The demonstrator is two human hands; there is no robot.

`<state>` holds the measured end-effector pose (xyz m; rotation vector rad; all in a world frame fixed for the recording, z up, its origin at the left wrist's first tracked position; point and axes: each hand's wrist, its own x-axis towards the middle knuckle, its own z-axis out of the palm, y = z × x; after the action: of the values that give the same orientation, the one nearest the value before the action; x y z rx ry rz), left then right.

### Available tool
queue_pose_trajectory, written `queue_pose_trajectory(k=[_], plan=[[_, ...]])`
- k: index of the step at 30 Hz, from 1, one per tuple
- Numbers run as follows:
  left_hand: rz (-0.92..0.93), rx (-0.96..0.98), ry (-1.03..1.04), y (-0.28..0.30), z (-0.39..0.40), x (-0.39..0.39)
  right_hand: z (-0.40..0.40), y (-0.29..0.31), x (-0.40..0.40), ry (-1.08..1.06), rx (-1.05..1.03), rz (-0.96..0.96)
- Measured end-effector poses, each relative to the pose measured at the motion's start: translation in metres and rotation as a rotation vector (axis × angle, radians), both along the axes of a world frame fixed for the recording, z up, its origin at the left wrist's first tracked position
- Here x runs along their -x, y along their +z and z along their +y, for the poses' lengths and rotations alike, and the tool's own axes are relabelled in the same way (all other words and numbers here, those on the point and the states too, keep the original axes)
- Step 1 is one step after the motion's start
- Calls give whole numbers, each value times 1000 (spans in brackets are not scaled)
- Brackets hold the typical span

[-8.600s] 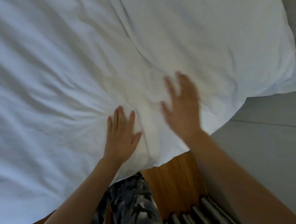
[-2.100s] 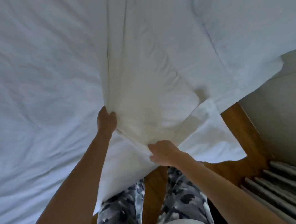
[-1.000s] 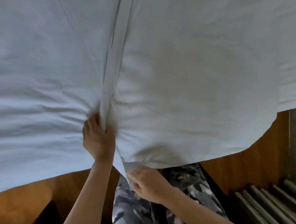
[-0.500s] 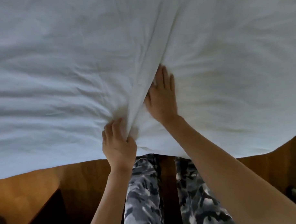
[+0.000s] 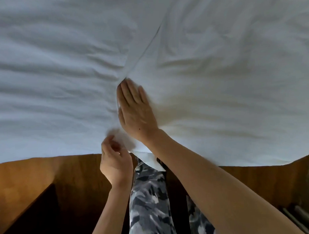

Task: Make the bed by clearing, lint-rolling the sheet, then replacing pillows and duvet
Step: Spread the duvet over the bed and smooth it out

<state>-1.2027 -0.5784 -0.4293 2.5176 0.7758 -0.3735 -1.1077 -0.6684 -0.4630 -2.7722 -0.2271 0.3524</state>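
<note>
The right hand [image 5: 135,111] lies flat and open on the white pillow [image 5: 228,89], palm down, fingers together and pointing toward 12 o'clock; it holds nothing, only presses on the cloth. Its fingertips [image 5: 126,84] touch the place where the long edge of the pillow meets the white sheet [image 5: 52,85]. The left hand [image 5: 115,162] is lower, toward 6 o'clock from the right hand, just at the near edge of the bed. Its fingers are curled and pinch a small part of white fabric there; this part is blurred, so I cannot tell if it belongs to the pillowcase or to the sheet. A small white corner [image 5: 151,159] hangs down just beside this hand, under the right wrist.

The pillow fills the side from 1 to 4 o'clock, the wrinkled sheet fills the side from 8 to 11 o'clock. The seam between them runs from the right hand up toward 1 o'clock. Below the bed edge there is a brown wooden floor [image 5: 47,182], and the person's camouflage trousers [image 5: 149,201] are at 6 o'clock.
</note>
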Motion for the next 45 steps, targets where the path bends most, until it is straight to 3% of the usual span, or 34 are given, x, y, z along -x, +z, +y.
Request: queue_pose_trajectory(k=[5,9,16,20,25,31,40,45], plan=[[36,90,-118,3,-12,6,-32,-5,9,198,-4,-74],[149,159,-36,-6,-15,12,-39,-11,12,228,14,-118],[-9,71,10,-8,7,24,-41,-10,14,226,-16,-114],[-204,81,-350,-1,1,12,-54,3,17,244,-58,-74],[-324,170,-763,7,-34,-38,-120,29,11,-65,-20,3],[-303,214,-1164,-14,-120,-106,-263,44,-35,-457,109,-123],[-390,55,-1245,-51,-281,-278,-486,46,-181,-626,351,-138],[-474,-8,-1187,-63,-328,-381,-516,24,-253,-628,265,10]])
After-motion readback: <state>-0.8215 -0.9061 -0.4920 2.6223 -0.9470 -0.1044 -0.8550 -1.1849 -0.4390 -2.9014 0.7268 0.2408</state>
